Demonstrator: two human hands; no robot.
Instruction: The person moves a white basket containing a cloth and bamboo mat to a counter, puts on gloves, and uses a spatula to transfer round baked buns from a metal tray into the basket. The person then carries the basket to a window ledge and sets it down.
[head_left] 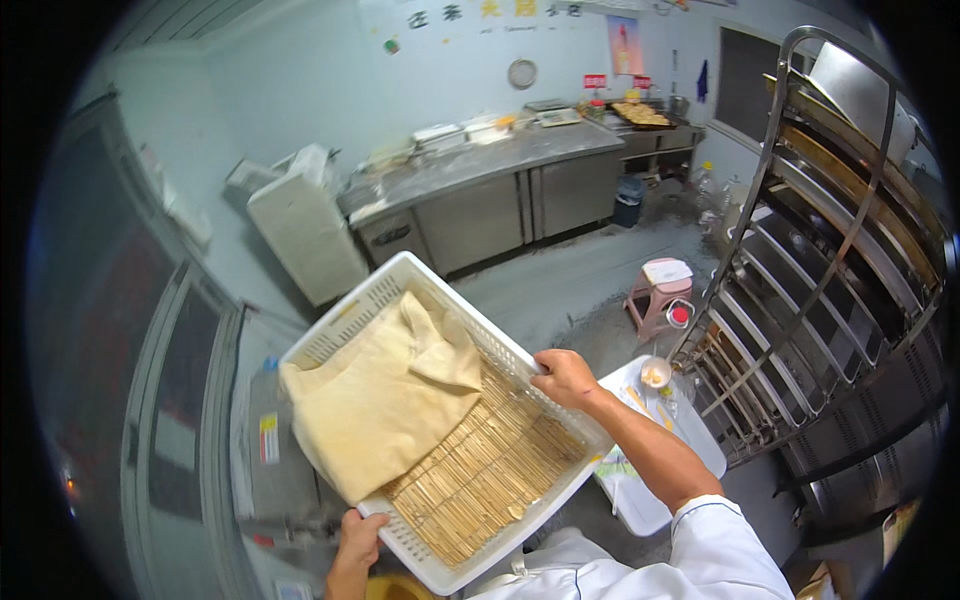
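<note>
Between my hands is a white plastic basket with slotted sides, held tilted in front of me. My right hand grips its far right rim, fingers wrapped over the edge. At the near left rim my left hand is closed, the thumb over the edge and the other fingers mostly hidden. A mat of thin straw-coloured sticks lines the bottom. Folded over the basket's left part lies a cream cloth, one corner turned back and one side reaching the left rim.
A steel counter stands along the far wall, with a white cabinet at its left end. To the right rises a tall rack of trays. A pink stool and a white table holding a small bowl are nearer. Glass doors border the left.
</note>
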